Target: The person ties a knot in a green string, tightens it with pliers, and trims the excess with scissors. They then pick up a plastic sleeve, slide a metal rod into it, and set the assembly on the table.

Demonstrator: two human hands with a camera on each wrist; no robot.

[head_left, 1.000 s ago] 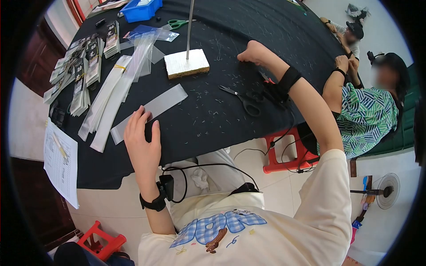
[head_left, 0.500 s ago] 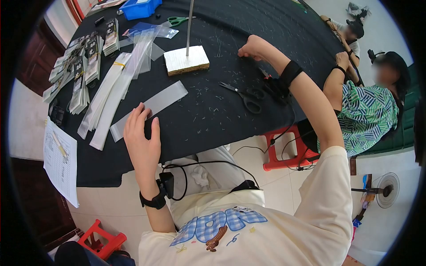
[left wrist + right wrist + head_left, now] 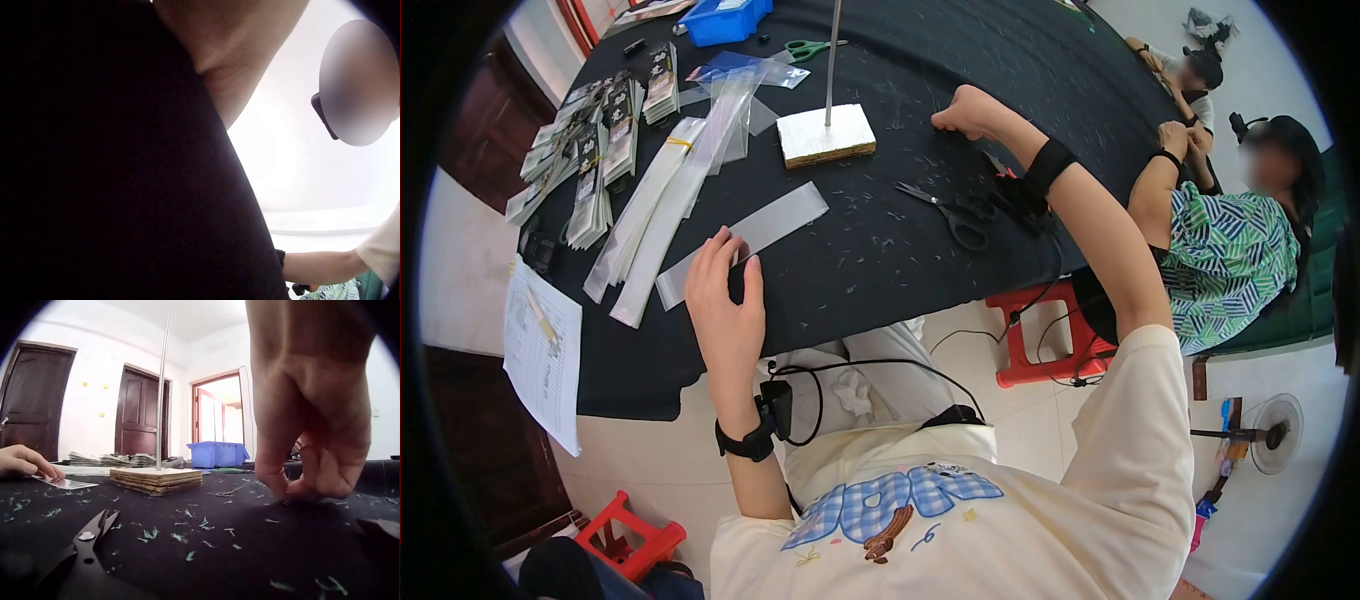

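Note:
My left hand (image 3: 725,295) lies with relaxed fingers on a clear plastic strip (image 3: 785,217), fingertips over its near half. The right hand (image 3: 975,112) is over the black cloth (image 3: 890,270), right of a white-topped block (image 3: 830,138) with an upright metal rod (image 3: 833,65). In the right wrist view, the right hand's curled fingers (image 3: 325,475) reach down to the cloth among short thread scraps (image 3: 181,538). I cannot tell whether a thread is between the fingertips. Black-handled scissors (image 3: 968,232) lie near the right wrist. The left wrist view is mostly dark and shows no fingers.
Long clear sleeves (image 3: 655,215), one bundle banded in yellow, and stacks of printed cards (image 3: 590,190) lie to the left. Green scissors (image 3: 805,48) and a blue bin (image 3: 725,22) stand farther back. A written sheet (image 3: 545,350) overhangs the left edge. Another person (image 3: 1230,240) sits at right.
The head view has shifted slightly. My right hand has moved a little left, nearer the block, its fingers less visible. The left hand stays on the strip.

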